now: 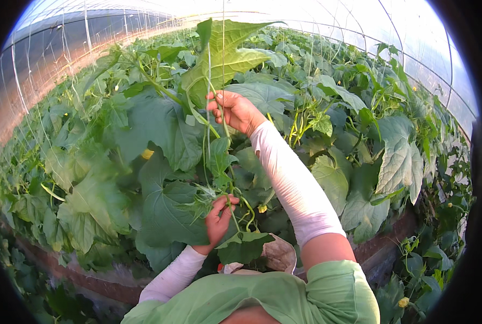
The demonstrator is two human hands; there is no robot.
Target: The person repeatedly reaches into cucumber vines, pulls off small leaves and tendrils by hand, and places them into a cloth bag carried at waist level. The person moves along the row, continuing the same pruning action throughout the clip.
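Observation:
My right hand is raised in front of me, its fingers and thumb pinching the stalk of a large lobed gourd leaf. The leaf stands upright above the hand, lit from behind. A pale hanging string runs down past these fingertips; whether they also grip it, I cannot tell. Lower and nearer my body, my left hand pinches a green vine stem. Beside its fingers is a pale, hairy shoot tip. A curled tendril hangs just right of that hand.
Dense gourd vines spread ahead and to both sides. Several support strings hang from above. An open whitish bag is close before my body, partly behind a leaf. Curved greenhouse ribs arch at the right.

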